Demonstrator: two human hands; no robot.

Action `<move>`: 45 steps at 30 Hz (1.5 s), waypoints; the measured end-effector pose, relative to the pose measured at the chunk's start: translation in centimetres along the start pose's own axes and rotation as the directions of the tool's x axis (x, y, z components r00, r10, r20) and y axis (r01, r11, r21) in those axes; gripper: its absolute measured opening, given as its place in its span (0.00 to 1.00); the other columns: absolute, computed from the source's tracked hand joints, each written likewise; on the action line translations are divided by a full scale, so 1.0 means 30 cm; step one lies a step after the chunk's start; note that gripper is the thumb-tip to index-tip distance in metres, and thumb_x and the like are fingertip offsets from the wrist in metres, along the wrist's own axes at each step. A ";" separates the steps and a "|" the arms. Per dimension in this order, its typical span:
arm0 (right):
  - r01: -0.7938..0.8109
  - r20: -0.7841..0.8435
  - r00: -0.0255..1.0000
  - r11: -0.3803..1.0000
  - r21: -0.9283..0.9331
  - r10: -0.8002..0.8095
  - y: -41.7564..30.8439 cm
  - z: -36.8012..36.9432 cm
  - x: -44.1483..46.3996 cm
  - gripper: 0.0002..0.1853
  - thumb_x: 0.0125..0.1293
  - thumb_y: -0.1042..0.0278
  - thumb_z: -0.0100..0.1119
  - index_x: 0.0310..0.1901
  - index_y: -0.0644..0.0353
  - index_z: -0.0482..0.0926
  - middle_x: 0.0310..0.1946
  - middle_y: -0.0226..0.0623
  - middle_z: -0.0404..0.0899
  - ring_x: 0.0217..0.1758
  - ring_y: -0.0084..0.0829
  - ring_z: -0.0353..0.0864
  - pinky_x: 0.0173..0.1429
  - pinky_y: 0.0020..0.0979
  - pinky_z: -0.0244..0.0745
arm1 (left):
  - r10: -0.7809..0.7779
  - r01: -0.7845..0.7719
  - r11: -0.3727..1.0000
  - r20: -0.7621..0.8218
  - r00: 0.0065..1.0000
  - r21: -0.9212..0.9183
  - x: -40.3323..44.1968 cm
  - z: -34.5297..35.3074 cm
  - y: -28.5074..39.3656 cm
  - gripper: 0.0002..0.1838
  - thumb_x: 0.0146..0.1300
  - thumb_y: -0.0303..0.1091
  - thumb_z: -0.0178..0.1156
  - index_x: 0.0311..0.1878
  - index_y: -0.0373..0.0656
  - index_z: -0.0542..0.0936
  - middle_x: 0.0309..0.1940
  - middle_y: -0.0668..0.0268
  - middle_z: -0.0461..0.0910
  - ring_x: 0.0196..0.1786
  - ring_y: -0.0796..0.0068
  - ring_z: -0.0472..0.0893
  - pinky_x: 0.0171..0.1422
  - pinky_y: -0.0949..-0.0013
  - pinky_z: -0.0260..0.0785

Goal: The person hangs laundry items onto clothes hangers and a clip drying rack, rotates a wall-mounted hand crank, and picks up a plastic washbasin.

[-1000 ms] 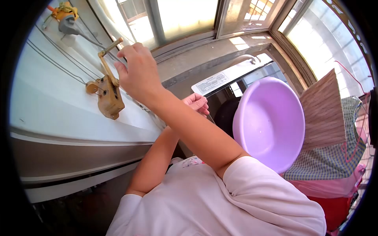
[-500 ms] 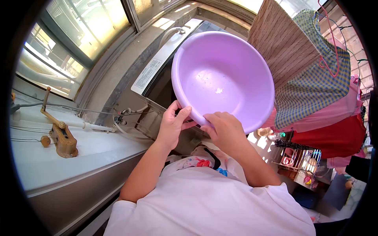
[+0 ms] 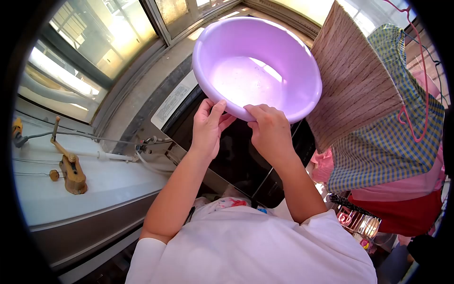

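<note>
A round purple basin (image 3: 298, 80) is tilted toward me above a black-topped machine (image 3: 236, 158) with a white panel. My left hand (image 3: 208, 125) grips the near rim of the basin, its thumb on top and fingers beneath. Just to the right, my right hand (image 3: 270, 130) is closed on the same rim. Bright light falls on the basin's inner bottom.
A hand-crank winder (image 3: 72, 173) is fixed to the white wall at the left. Windows (image 3: 109, 38) stand behind. A brown textured cloth (image 3: 354, 75), a checked cloth (image 3: 383, 156) and a red cloth (image 3: 411, 213) hang at the right. A pipe (image 3: 113, 156) runs along the wall.
My right hand has left the crank area and now holds the rim beside my left hand. Since half a second ago, the basin has moved up and away, uncovering more of the machine's black top.
</note>
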State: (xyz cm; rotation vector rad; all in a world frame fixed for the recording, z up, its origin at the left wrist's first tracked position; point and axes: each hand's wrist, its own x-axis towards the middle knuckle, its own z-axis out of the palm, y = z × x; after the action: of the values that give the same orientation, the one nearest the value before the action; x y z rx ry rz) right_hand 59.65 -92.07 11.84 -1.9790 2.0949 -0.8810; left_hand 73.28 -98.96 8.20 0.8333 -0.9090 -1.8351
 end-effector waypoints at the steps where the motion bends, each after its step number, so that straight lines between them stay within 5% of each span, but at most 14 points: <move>1: 0.004 -0.006 1.000 1.000 0.002 -0.004 0.025 0.003 0.024 0.17 0.49 0.79 0.60 0.44 0.60 0.80 0.38 0.41 0.80 0.42 0.44 0.77 0.48 0.40 0.70 | 0.008 -0.008 1.000 -0.016 1.000 0.002 0.016 0.012 -0.012 0.12 0.67 0.39 0.55 0.48 0.43 0.70 0.44 0.65 0.75 0.46 0.72 0.78 0.56 0.65 0.72; 5: -0.055 0.131 0.990 0.998 0.034 0.050 0.051 -0.002 0.062 0.14 0.50 0.78 0.61 0.42 0.62 0.80 0.40 0.41 0.80 0.45 0.44 0.77 0.51 0.40 0.70 | -0.038 0.037 0.999 -0.020 0.999 -0.028 0.023 0.001 -0.041 0.16 0.67 0.40 0.56 0.49 0.41 0.68 0.48 0.61 0.73 0.51 0.69 0.76 0.58 0.60 0.71; 7: 0.072 -0.136 0.989 0.991 0.115 -0.056 0.018 0.027 0.059 0.13 0.50 0.78 0.63 0.40 0.62 0.80 0.35 0.41 0.79 0.39 0.42 0.77 0.50 0.39 0.70 | -0.051 0.051 0.999 -0.047 0.998 -0.010 -0.012 -0.043 -0.020 0.17 0.66 0.40 0.57 0.50 0.40 0.68 0.51 0.60 0.72 0.52 0.67 0.76 0.57 0.60 0.72; 9: 0.157 -0.203 0.974 0.949 0.275 -0.103 -0.059 0.051 0.067 0.11 0.52 0.79 0.62 0.39 0.62 0.79 0.36 0.40 0.78 0.37 0.40 0.78 0.47 0.36 0.72 | -0.018 0.023 0.999 -0.121 0.992 0.040 -0.069 -0.123 0.010 0.17 0.66 0.40 0.57 0.50 0.39 0.69 0.54 0.60 0.71 0.53 0.66 0.76 0.57 0.62 0.72; 12: 0.187 -0.012 0.975 0.787 0.587 -0.223 -0.239 0.138 0.058 0.08 0.54 0.83 0.60 0.37 0.63 0.78 0.35 0.39 0.78 0.34 0.36 0.79 0.38 0.29 0.74 | 0.092 -0.058 0.989 -0.257 0.962 0.136 -0.196 -0.309 0.081 0.13 0.67 0.40 0.55 0.46 0.40 0.73 0.49 0.63 0.76 0.48 0.74 0.78 0.53 0.70 0.70; 17: 0.289 0.091 0.854 0.614 0.734 -0.512 -0.587 0.330 0.047 0.08 0.59 0.81 0.56 0.39 0.61 0.79 0.38 0.39 0.79 0.37 0.39 0.80 0.40 0.31 0.74 | 0.452 -0.340 0.892 -0.561 0.693 0.298 -0.424 -0.539 0.244 0.12 0.68 0.34 0.52 0.51 0.40 0.72 0.49 0.66 0.75 0.50 0.77 0.75 0.56 0.73 0.65; 19: 0.439 -0.053 0.787 0.498 0.748 -0.614 -0.751 0.410 0.093 0.10 0.60 0.81 0.54 0.42 0.60 0.78 0.41 0.40 0.78 0.40 0.40 0.79 0.43 0.32 0.74 | 0.456 -0.370 0.889 -0.591 0.666 0.270 -0.477 -0.613 0.306 0.15 0.68 0.33 0.51 0.56 0.40 0.69 0.54 0.65 0.71 0.53 0.77 0.73 0.56 0.73 0.64; 25: 0.746 -0.356 0.629 0.409 0.525 -0.691 -1.176 0.648 0.377 0.20 0.56 0.81 0.53 0.52 0.59 0.75 0.53 0.38 0.73 0.56 0.44 0.70 0.59 0.40 0.66 | 0.515 -0.496 0.834 -0.664 0.542 0.242 -0.415 -0.724 0.433 0.24 0.71 0.46 0.48 0.64 0.43 0.63 0.59 0.69 0.65 0.60 0.75 0.67 0.63 0.66 0.56; 28: 0.896 -0.444 0.444 0.365 0.254 -0.779 -1.277 0.749 0.489 0.20 0.53 0.79 0.55 0.50 0.59 0.75 0.50 0.35 0.72 0.52 0.41 0.71 0.55 0.39 0.66 | 0.529 -0.560 0.800 -0.691 0.492 0.214 -0.316 -0.749 0.491 0.29 0.71 0.51 0.45 0.68 0.42 0.59 0.63 0.68 0.62 0.64 0.74 0.62 0.67 0.65 0.52; 31: 0.894 -0.524 0.441 0.410 0.181 -0.729 -1.316 0.754 0.521 0.13 0.50 0.76 0.56 0.39 0.56 0.77 0.40 0.32 0.74 0.45 0.36 0.71 0.48 0.35 0.66 | 0.534 -0.629 0.761 -0.704 0.468 0.159 -0.238 -0.749 0.537 0.31 0.71 0.52 0.41 0.70 0.44 0.56 0.67 0.68 0.58 0.70 0.74 0.57 0.71 0.62 0.47; 35: 0.917 -0.550 0.342 0.399 0.017 -0.762 -1.359 0.747 0.578 0.04 0.50 0.72 0.56 0.29 0.55 0.77 0.33 0.30 0.74 0.39 0.33 0.70 0.43 0.33 0.63 | 0.589 -0.786 0.618 -0.664 0.461 0.003 -0.191 -0.749 0.617 0.28 0.72 0.53 0.37 0.66 0.44 0.61 0.64 0.69 0.63 0.66 0.73 0.63 0.67 0.63 0.55; 38: 0.896 -0.395 0.411 0.445 0.007 -0.822 -1.367 0.745 0.597 0.01 0.49 0.72 0.57 0.25 0.56 0.77 0.32 0.31 0.76 0.41 0.34 0.73 0.45 0.34 0.68 | 0.646 -0.831 0.553 -0.603 0.468 -0.053 -0.174 -0.747 0.665 0.29 0.71 0.55 0.39 0.65 0.43 0.61 0.64 0.68 0.64 0.65 0.72 0.64 0.67 0.64 0.55; 43: 0.814 0.019 0.512 0.493 0.307 -0.859 -1.335 0.804 0.630 0.04 0.55 0.72 0.55 0.31 0.61 0.74 0.33 0.40 0.76 0.44 0.43 0.74 0.47 0.40 0.73 | 0.674 -0.810 0.587 -0.558 0.485 0.005 -0.120 -0.816 0.676 0.33 0.66 0.55 0.51 0.65 0.42 0.61 0.63 0.68 0.65 0.63 0.71 0.66 0.68 0.63 0.55; 45: 0.809 0.065 0.503 0.496 0.316 -0.862 -1.309 0.828 0.640 0.05 0.56 0.71 0.54 0.32 0.63 0.74 0.34 0.42 0.78 0.45 0.43 0.75 0.48 0.38 0.73 | 0.520 -0.746 0.666 -0.702 0.486 -0.024 -0.110 -0.818 0.651 0.35 0.59 0.50 0.60 0.65 0.41 0.62 0.60 0.68 0.68 0.61 0.71 0.68 0.66 0.61 0.56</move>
State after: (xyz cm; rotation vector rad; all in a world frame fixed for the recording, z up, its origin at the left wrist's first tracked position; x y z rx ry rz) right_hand 103.06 -117.06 16.26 -2.7820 0.7035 -0.8924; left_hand 103.01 -108.30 12.97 0.6916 -0.3404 -0.8573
